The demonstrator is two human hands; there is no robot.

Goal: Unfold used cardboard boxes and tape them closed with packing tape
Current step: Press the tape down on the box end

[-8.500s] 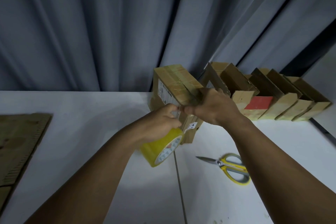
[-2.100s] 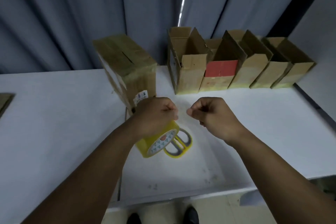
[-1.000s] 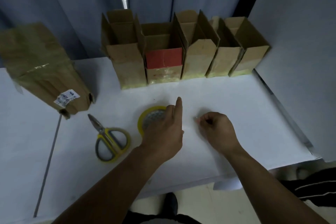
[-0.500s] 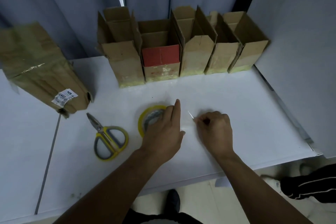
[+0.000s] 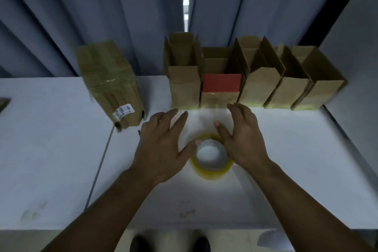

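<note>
Since half a second ago we have let go of the tape (image 5: 211,174), which lies flat on the table (image 5: 51,149) in the near middle. Our left hand (image 5: 161,145) and right hand (image 5: 243,139) are over its two sides, fingers spread and holding nothing. At the far edge the open boxes (image 5: 259,84) stand in a row, with the taped box (image 5: 110,84) to their left. We judge the open ones light, stiff-walled and loose in the flaps, best gripped by both side walls. They look worn and brown; one shows a red flap (image 5: 222,85).
</note>
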